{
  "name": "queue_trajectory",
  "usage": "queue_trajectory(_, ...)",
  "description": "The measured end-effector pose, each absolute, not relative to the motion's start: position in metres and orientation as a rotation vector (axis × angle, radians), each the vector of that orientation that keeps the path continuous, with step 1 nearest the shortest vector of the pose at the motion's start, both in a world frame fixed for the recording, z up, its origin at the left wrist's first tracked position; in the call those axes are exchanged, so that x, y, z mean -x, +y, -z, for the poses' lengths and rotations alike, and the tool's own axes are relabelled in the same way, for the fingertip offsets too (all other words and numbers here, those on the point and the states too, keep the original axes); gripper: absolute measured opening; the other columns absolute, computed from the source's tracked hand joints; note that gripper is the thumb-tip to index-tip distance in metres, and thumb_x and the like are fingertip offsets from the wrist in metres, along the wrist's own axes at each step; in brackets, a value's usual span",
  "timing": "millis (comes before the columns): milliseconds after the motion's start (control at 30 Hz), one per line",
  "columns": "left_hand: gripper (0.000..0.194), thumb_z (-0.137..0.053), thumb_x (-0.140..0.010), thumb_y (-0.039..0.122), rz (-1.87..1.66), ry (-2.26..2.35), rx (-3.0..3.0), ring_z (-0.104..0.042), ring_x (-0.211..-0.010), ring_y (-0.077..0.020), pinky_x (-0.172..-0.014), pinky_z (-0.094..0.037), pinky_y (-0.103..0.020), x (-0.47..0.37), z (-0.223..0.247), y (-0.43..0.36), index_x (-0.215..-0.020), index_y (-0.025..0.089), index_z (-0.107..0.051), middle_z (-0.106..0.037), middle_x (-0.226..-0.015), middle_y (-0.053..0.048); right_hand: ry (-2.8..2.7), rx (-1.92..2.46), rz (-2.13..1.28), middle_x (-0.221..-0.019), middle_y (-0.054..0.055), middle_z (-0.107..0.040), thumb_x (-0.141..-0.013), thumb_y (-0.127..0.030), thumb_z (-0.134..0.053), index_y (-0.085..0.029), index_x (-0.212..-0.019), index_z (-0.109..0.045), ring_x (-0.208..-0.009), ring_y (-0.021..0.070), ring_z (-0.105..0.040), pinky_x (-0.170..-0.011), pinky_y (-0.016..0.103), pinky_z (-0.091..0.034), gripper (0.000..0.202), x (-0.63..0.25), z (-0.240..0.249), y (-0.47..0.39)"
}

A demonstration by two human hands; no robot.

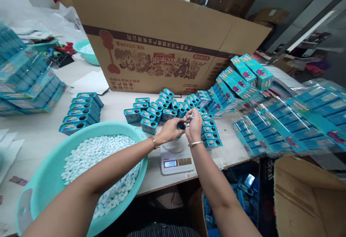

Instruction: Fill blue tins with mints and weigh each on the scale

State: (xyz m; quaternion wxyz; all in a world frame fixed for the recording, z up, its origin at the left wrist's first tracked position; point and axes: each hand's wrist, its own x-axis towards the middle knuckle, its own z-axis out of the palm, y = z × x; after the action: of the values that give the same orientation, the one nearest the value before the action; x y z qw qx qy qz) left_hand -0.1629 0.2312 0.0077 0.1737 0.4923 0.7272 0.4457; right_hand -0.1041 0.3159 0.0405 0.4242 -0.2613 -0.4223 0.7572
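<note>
Above a white digital scale (177, 161) with a lit display, my left hand (171, 130) has its fingers closed round a small blue container (180, 126), mostly covered by the fingers. Beside it my right hand (194, 124) is curled round several small pale candies (188, 120), held at the container. A large turquoise basin (48, 161) with many white candies (108, 157) lies under my left forearm. Small blue containers with round dark openings (149, 124) stand in groups behind and beside my hands.
A big cardboard sheet (162, 31) stands upright at the back. Blue packs (232, 82) are stacked at the right, with plastic-wrapped packs (294, 121) beyond. More wrapped packs (27, 75) stand at the left. An open carton (308, 193) is at the lower right.
</note>
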Motion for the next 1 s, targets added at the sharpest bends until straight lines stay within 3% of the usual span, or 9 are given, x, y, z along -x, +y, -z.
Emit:
queue_trajectory(133,0.038,-0.067,-0.072,0.017,-1.265,2.071,-1.399,-0.066,-0.103,-0.0237,-0.092,-0.050,-0.033,0.163,-0.006,0.231,-0.110,0.015,-0.066,-0.071,-0.112,-0.009,-1.082,0.651,-1.871,-0.047,-0.008,-0.040,-0.079,-0.041,-0.060,-0.021,-0.059,-0.047,-0.041,0.0063,-0.039,-0.042,0.019,-0.037,0.032,0.103,-0.039,0.315)
queue_trajectory(267,0.035,-0.068,-0.073,0.020,-1.201,2.122,-1.399,-0.068,-0.095,-0.0233,-0.087,-0.052,-0.032,0.163,-0.005,0.232,-0.108,0.015,-0.068,-0.072,-0.105,-0.008,-1.000,0.694,-1.915,-0.045,-0.009,-0.037,-0.082,-0.036,-0.057,-0.020,-0.059,-0.045,-0.038,0.0044,-0.030,-0.037,0.017,-0.028,0.031,0.104,-0.041,0.319)
queue_trajectory(500,0.060,-0.076,-0.071,0.036,-1.186,2.145,-1.506,-0.059,-0.117,-0.0272,-0.101,-0.047,-0.038,0.175,-0.023,0.214,-0.124,0.016,-0.057,-0.062,-0.128,-0.012,-0.531,0.662,-2.239,-0.043,-0.011,-0.027,-0.094,-0.028,-0.035,-0.021,-0.060,-0.035,-0.032,0.0048,-0.024,-0.033,0.016,-0.022,0.035,0.070,-0.060,0.349)
queue_trajectory(700,0.051,-0.066,-0.080,0.039,-1.328,2.274,-1.416,-0.059,-0.116,-0.0246,-0.101,-0.047,-0.041,0.196,-0.048,0.156,-0.124,0.014,-0.056,-0.063,-0.125,-0.012,-0.387,0.451,-2.223,-0.045,-0.009,-0.034,-0.091,-0.022,-0.036,-0.021,-0.062,-0.036,-0.033,0.0061,-0.031,-0.034,0.017,-0.026,0.029,0.005,-0.067,0.363)
queue_trajectory(1000,0.040,-0.060,-0.083,0.038,-1.305,2.323,-1.418,-0.063,-0.105,-0.0229,-0.092,-0.052,-0.039,0.190,-0.043,0.126,-0.118,0.017,-0.060,-0.067,-0.114,-0.009,-0.292,0.537,-2.136,-0.045,-0.009,-0.034,-0.092,-0.022,-0.032,-0.021,-0.063,-0.036,-0.030,0.0053,-0.030,-0.031,0.017,-0.025,0.030,-0.025,-0.057,0.349)
